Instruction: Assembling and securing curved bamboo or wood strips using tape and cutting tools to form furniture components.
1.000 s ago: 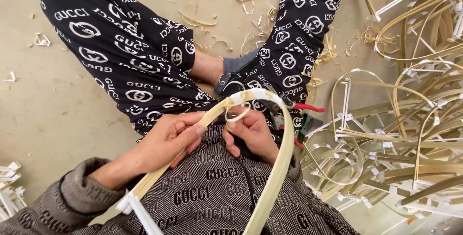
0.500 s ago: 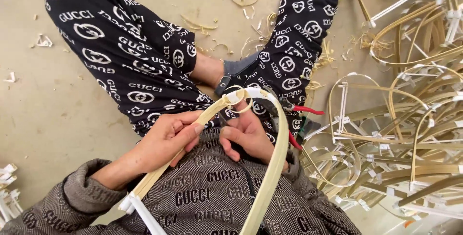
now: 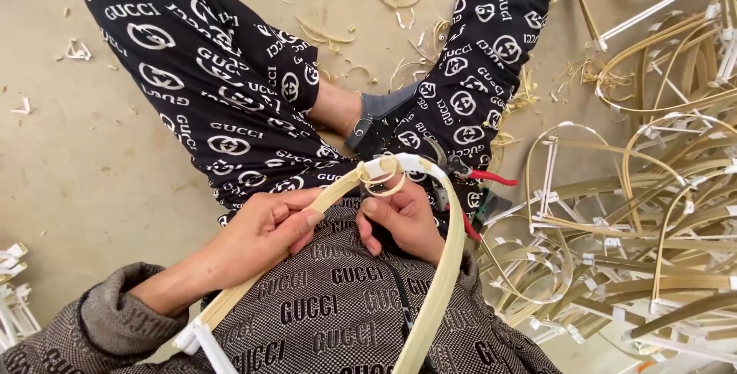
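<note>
I sit on the floor with my legs crossed, in black patterned trousers. A long bent bamboo strip (image 3: 441, 282) arches over my lap, and white tape (image 3: 411, 162) is wrapped around its top bend. My left hand (image 3: 265, 232) pinches the strip's left leg just below the bend. My right hand (image 3: 403, 220) is closed under the bend, its thumb by a small ring of thin bamboo (image 3: 381, 183) that hangs at the taped spot. What the right fingers grip beneath is hidden.
Red-handled pliers (image 3: 480, 182) lie by my right knee. A large heap of bent, taped bamboo frames (image 3: 645, 213) fills the right side. Shavings (image 3: 368, 28) litter the tan floor ahead. More white-taped strip ends (image 3: 11, 297) lie at the lower left.
Both hands stay on the strip's bend. The bent strip and hands have shifted slightly, with the left fingers sliding along the strip toward the taped top.
</note>
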